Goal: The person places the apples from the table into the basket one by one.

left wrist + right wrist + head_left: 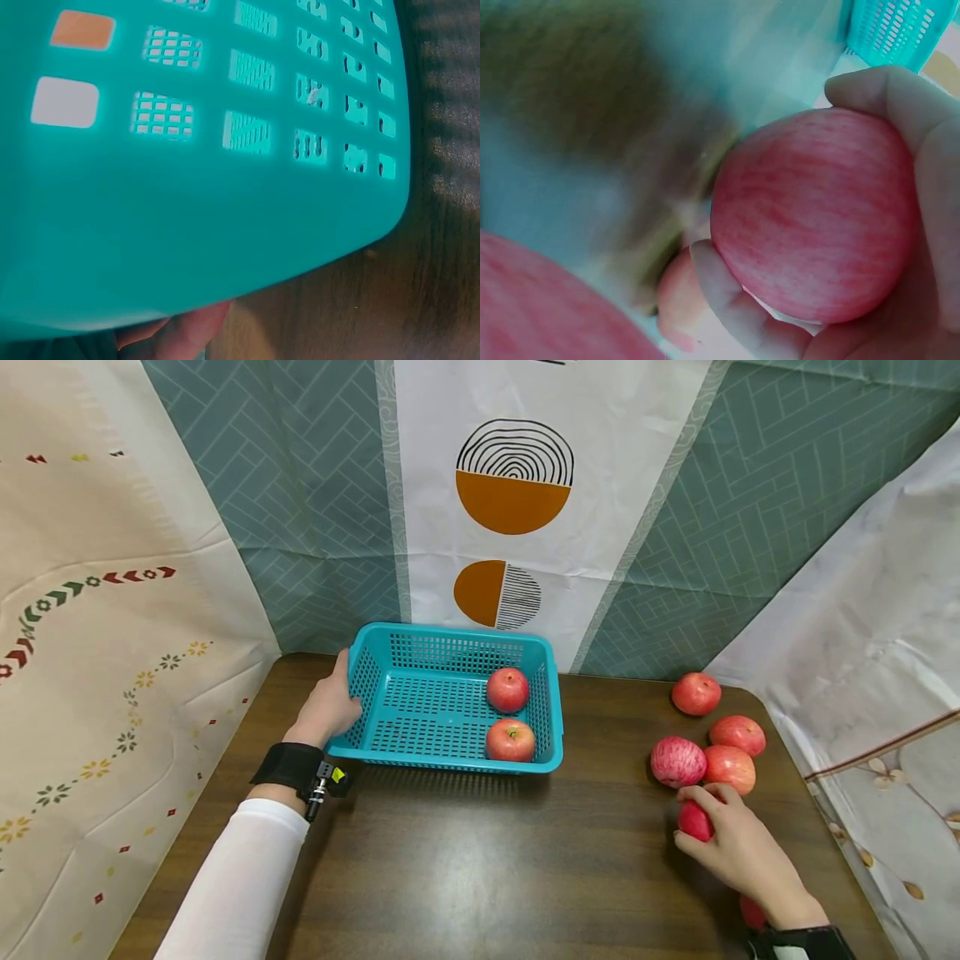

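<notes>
My left hand (327, 703) grips the left end of a turquoise plastic basket (450, 762). In the left wrist view the basket's perforated wall (187, 202) fills most of the picture, and a bit of a finger (196, 326) shows below its rim. Two red apples, one at the back (507, 690) and one nearer (511, 741), lie in the basket's right part. At the right of the table my right hand (738, 847) holds a red apple (814, 217), fingers and thumb curled around its sides.
Several other apples (678, 762) cluster just beyond the right hand, with one (696, 693) farther back. Another apple (752, 912) is partly hidden under the right wrist. The brown wooden table (450, 860) meets hanging patterned cloths (322, 527) at the back and sides.
</notes>
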`<state>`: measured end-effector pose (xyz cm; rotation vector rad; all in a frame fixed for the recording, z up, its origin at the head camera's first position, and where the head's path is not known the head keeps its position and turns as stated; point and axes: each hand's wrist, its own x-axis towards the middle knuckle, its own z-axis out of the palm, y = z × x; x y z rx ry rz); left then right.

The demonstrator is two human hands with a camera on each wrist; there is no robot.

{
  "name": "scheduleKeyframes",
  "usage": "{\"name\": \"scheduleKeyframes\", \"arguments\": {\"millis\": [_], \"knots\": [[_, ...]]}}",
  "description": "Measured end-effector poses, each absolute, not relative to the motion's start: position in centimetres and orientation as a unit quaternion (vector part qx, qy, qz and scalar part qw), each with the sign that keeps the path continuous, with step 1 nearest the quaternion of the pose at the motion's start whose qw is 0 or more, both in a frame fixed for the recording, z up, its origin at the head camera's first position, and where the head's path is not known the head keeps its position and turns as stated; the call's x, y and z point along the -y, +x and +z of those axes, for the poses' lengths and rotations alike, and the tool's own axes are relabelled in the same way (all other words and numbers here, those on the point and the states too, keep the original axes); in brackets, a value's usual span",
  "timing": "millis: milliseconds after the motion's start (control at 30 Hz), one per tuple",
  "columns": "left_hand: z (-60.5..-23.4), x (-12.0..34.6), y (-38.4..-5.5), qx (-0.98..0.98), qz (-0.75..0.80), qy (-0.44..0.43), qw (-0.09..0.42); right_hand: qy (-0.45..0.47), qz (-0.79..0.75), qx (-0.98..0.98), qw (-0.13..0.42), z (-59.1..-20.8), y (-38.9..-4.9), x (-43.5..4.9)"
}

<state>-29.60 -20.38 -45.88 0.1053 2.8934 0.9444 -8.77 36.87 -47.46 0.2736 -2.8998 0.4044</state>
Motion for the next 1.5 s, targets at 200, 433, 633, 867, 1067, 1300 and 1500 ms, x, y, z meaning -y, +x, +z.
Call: {"name": "scheduleKeyframes", "arguments": {"millis": [200,433,633,867,1067,1300,1500], "knots": [[-46.1,20.4,-29.6,-0.951,0.305,0.033,0.046,0.080,0.141,0.981,0.103,-46.4,-9.4,-35.8],[-46.1,20.4,-29.7,-0.952,0.303,0.034,0.044,0.083,0.139,0.981,0.103,-45.6,-10.6,-34.6],[-45.8,20.2,-29.7,-0.951,0.305,0.032,0.045,0.081,0.149,0.981,0.098,-44.4,-11.8,-33.0],[-45.6,20.3,-29.5,-0.950,0.306,0.034,0.046,0.086,0.149,0.979,0.112,-43.0,-13.6,-30.7],[-45.7,20.4,-29.6,-0.950,0.306,0.034,0.043,0.071,0.170,0.977,0.108,-41.5,-15.6,-29.0],[-45.8,20.4,-29.6,-0.949,0.310,0.031,0.041,0.080,0.192,0.971,0.114,-39.5,-17.9,-27.2],[-45.7,20.4,-29.6,-0.949,0.311,0.031,0.043,0.090,0.202,0.968,0.116,-38.4,-19.5,-25.2]]}}
